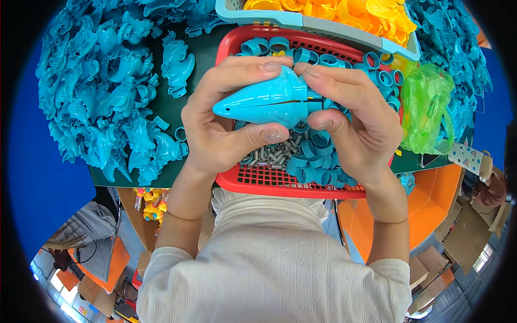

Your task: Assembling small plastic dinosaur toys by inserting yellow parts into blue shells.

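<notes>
Pretty bright, even light all over, looks like it comes from overhead. Colours are punchy, nearly oversaturated. Soft glare streak along the top of the blue plastic dolphin shell [269,101] between the fingers [253,72], and only faint shadows just under the fingertips. Focus is crisp around the fingers, softer well away from them. Heavy fisheye: edges far from the fingers bend hard, then cut to a black rim.
</notes>
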